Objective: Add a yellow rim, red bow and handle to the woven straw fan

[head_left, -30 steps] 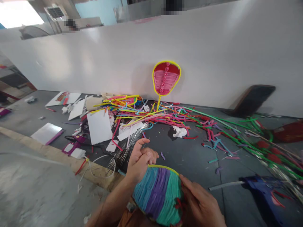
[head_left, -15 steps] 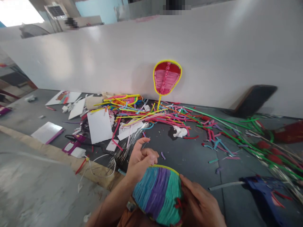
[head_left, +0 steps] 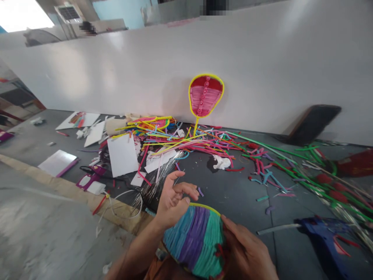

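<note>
A rounded pipe-cleaner piece [head_left: 196,242] in blue, purple and teal bands with a yellow rim sits low in the head view. My right hand [head_left: 247,252] grips its right edge from behind. My left hand [head_left: 174,197] rests at its upper left rim, thumb against the yellow edge, fingers loosely spread and lifted. A finished red and pink pipe-cleaner fan [head_left: 205,95] with a yellow outline leans on the white wall beyond.
A heap of coloured pipe cleaners [head_left: 180,140] lies on the grey floor ahead, green ones [head_left: 294,163] trailing right. White cards [head_left: 122,155], a purple tool [head_left: 93,175], a bundle of silver wires [head_left: 157,182] sit left. A blue glue gun [head_left: 323,237] lies right.
My left hand's fingers have uncurled and spread slightly away from the rim. The piece and my right hand have stayed put.
</note>
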A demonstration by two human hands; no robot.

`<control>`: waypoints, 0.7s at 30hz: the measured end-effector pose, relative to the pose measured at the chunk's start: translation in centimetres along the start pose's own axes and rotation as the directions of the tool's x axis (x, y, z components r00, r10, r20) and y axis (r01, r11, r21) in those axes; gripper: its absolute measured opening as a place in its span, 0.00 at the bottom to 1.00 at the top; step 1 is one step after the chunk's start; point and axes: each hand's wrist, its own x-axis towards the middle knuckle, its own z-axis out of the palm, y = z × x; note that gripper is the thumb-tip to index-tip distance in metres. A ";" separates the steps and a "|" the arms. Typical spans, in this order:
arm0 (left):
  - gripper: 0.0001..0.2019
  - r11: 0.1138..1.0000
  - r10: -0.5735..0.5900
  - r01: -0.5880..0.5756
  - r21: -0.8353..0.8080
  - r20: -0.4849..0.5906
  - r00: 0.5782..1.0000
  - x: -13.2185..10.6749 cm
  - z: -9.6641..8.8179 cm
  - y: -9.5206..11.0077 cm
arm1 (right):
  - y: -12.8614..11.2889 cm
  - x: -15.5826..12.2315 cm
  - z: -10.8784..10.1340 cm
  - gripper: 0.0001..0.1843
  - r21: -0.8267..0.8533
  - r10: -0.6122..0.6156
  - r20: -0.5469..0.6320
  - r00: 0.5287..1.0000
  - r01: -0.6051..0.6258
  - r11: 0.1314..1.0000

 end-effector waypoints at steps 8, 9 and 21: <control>0.21 0.997 0.011 -0.009 0.082 -0.018 1.000 -0.2 -0.3 -0.6 | 0.2 -0.4 0.2 0.23 0.028 0.045 0.037 0.998 -0.046 0.999; 0.18 0.994 -0.002 0.004 0.106 -0.021 1.000 -0.3 -0.4 -0.6 | 0.3 -0.4 0.2 0.23 0.024 0.037 0.034 0.999 -0.038 0.999; 0.11 0.969 0.036 -0.041 0.244 0.023 0.999 -0.5 -0.7 -0.8 | 0.2 -0.3 0.2 0.24 0.008 0.014 0.022 1.000 -0.014 1.000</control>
